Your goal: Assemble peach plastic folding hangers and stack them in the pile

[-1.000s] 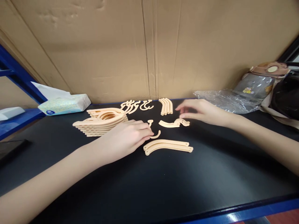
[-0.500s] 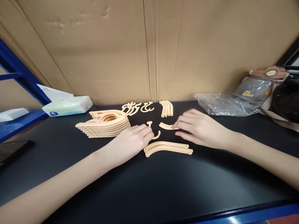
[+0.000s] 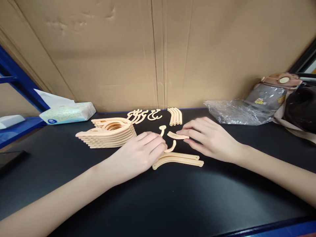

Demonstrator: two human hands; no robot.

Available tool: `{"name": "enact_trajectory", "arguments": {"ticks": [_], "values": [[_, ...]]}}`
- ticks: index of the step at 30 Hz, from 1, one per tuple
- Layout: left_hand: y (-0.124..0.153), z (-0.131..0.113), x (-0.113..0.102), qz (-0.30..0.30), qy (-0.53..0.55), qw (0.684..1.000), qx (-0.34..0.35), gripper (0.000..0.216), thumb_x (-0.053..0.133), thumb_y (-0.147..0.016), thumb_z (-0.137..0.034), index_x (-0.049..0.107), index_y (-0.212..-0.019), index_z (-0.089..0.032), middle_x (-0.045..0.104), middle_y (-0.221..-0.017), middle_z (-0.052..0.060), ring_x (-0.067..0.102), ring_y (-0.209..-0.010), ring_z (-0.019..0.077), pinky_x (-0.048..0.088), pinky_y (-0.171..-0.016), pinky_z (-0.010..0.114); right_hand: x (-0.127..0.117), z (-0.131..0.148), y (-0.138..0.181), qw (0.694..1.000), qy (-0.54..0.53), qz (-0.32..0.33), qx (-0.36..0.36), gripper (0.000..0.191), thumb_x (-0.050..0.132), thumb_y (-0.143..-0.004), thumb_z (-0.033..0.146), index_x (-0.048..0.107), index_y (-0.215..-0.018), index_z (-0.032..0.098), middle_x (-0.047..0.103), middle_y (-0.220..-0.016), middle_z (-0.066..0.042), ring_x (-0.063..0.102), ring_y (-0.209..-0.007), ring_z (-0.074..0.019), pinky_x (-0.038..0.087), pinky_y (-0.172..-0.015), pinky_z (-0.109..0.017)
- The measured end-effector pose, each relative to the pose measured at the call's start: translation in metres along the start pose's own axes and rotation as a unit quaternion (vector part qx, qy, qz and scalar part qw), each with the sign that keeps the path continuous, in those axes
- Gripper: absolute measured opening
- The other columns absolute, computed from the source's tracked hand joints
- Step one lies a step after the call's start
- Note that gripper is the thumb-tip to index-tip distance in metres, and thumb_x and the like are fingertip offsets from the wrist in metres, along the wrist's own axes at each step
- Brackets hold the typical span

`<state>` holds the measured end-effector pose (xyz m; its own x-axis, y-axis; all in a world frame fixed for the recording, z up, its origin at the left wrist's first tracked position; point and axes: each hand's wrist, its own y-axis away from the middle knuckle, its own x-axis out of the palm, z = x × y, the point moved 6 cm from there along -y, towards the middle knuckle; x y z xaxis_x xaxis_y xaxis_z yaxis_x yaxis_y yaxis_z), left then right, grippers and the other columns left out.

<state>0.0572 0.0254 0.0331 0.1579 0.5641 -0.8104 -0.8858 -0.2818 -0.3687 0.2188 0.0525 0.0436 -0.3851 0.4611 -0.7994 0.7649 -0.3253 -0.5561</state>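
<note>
My left hand (image 3: pixel 144 152) is closed around a beige hanger hook (image 3: pixel 171 146); its T-shaped end and curved tip stick out past the fingers, while the middle is hidden. My right hand (image 3: pixel 213 140) pinches one end of a short curved beige hanger arm (image 3: pixel 174 135) between thumb and fingers. Just in front of both hands, two long curved hanger arms (image 3: pixel 181 160) lie side by side, their left ends partly behind my left hand. To the left of that hand is a stack of beige folded hanger pieces (image 3: pixel 106 137).
Behind the hands lie several loose hooks (image 3: pixel 139 116) and a row of short curved arms (image 3: pixel 174 116). A tissue pack (image 3: pixel 67 113) sits at the back left. Crumpled clear plastic (image 3: pixel 237 113) and a bottle (image 3: pixel 266 93) stand back right, before a cardboard wall (image 3: pixel 103 59).
My left hand has shifted slightly right, and the hook has tilted and moved right with it. My right thumb has closed in on the short curved arm.
</note>
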Motion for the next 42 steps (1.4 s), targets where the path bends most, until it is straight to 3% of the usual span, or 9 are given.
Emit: {"name": "enact_trajectory", "arguments": {"ticks": [6,13,17,20,26,34,42], "values": [[-0.008,-0.029,-0.006,-0.013,0.036,0.997,0.062,0.016,0.048,-0.093,-0.009,0.063,-0.098,-0.008,0.065,-0.093,0.01,0.061,-0.095,0.0248,0.051,-0.087,0.04,-0.005,0.02,-0.001,0.996,0.069,-0.032,-0.038,0.033,0.052,-0.094,0.014,0.057,-0.125,0.021,0.062,-0.115,-0.009,0.055,-0.1,-0.0216,0.044,-0.081,-0.034],[-0.011,-0.042,-0.015,-0.03,0.045,0.995,0.089,0.018,0.047,-0.094,-0.013,0.064,-0.097,-0.01,0.067,-0.091,0.009,0.061,-0.088,0.0211,0.05,-0.09,0.038,0.006,0.035,-0.005,0.991,0.096,0.003,-0.097,0.019,0.047,-0.097,0.02,0.065,-0.099,0.017,0.062,-0.123,-0.008,0.055,-0.11,-0.0215,0.041,-0.097,-0.038],[-0.012,-0.047,-0.021,-0.037,0.049,0.993,0.098,0.02,0.045,-0.094,-0.012,0.063,-0.104,-0.011,0.067,-0.092,0.006,0.06,-0.088,0.0205,0.044,-0.096,0.038,0.012,0.036,-0.005,0.991,0.074,0.006,-0.112,0.017,0.048,-0.097,0.018,0.065,-0.097,0.019,0.063,-0.123,-0.006,0.055,-0.113,-0.021,0.038,-0.104,-0.04],[-0.013,-0.05,-0.023,-0.03,0.039,0.994,0.101,0.022,0.044,-0.094,-0.013,0.062,-0.106,-0.011,0.066,-0.092,0.006,0.059,-0.089,0.0209,0.044,-0.089,0.036,0.011,0.036,-0.005,0.992,0.058,-0.004,-0.116,0.019,0.048,-0.096,0.014,0.066,-0.092,0.019,0.066,-0.117,-0.004,0.056,-0.11,-0.0199,0.039,-0.104,-0.039],[-0.011,-0.039,-0.016,0.017,0.114,0.991,0.061,0.014,0.049,-0.093,-0.019,0.06,-0.101,-0.015,0.065,-0.095,0.002,0.057,-0.088,0.0191,0.04,-0.072,0.032,0.007,0.033,-0.004,0.989,0.077,-0.021,-0.126,0.024,0.043,-0.098,0.017,0.067,-0.102,0.016,0.07,-0.096,-0.003,0.059,-0.102,-0.0182,0.04,-0.101,-0.037],[-0.009,-0.028,-0.007,0.014,0.101,0.993,0.053,0.025,0.04,-0.092,-0.005,0.058,-0.108,-0.014,0.066,-0.102,0.004,0.057,-0.092,0.019,0.037,-0.074,0.031,0.01,0.019,-0.002,0.991,0.087,-0.015,-0.101,0.023,0.046,-0.096,0.011,0.068,-0.102,0.015,0.07,-0.092,-0.003,0.059,-0.087,-0.0168,0.042,-0.096,-0.039],[-0.007,-0.01,-0.008,-0.02,0.086,0.996,0.027,0.018,0.048,-0.098,-0.026,0.06,-0.089,-0.017,0.066,-0.092,0.002,0.057,-0.088,0.0177,0.037,-0.072,0.031,0.003,0.018,-0.003,0.991,0.107,-0.049,-0.07,0.02,0.051,-0.095,0.015,0.066,-0.109,0.015,0.069,-0.082,-0.002,0.056,-0.079,-0.0156,0.043,-0.087,-0.036]]}}
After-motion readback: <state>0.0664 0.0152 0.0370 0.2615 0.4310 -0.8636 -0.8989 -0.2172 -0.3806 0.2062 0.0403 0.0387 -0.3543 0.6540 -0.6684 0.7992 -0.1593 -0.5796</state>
